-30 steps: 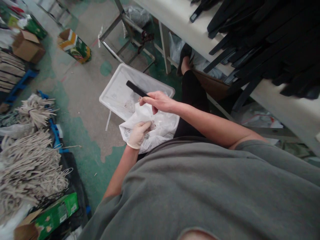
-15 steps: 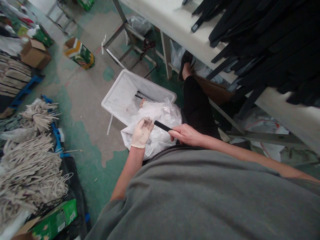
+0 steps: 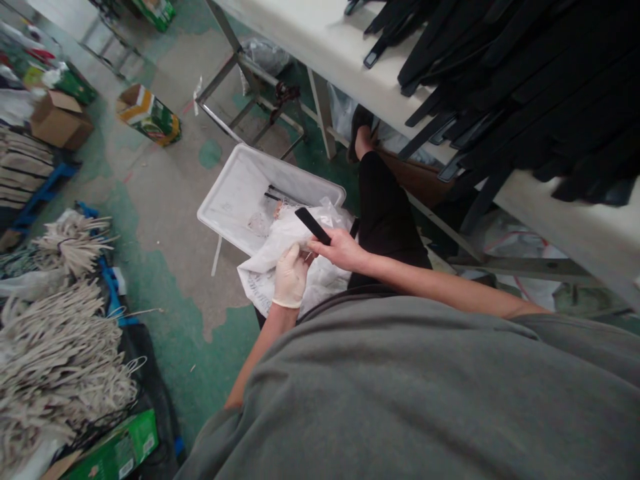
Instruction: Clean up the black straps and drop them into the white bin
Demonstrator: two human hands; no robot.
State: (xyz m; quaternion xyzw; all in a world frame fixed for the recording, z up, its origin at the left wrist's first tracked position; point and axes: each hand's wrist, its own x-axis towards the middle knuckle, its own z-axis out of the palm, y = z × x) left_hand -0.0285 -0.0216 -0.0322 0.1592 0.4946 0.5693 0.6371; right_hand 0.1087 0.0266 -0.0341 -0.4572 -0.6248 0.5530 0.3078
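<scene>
My right hand is bare and closed around a flat black strip, whose free end points up and to the left. My left hand, in a pale glove, is just below and left of it. Its fingers are curled close to the right fingertips; what they hold, if anything, is too small to make out. Beneath both hands a white plastic sheet lies over my lap and the near side of a white plastic bin. Inside the bin are thin dark pieces.
A pale table at the upper right bears a heap of black strips. A metal stool frame stands beyond the bin. Bundles of beige cord lie at left, and open cardboard boxes stand on the floor.
My left hand has turned, curled its fingers and come up against the right hand. The right hand has moved left, and the strip now tilts more steeply upward.
</scene>
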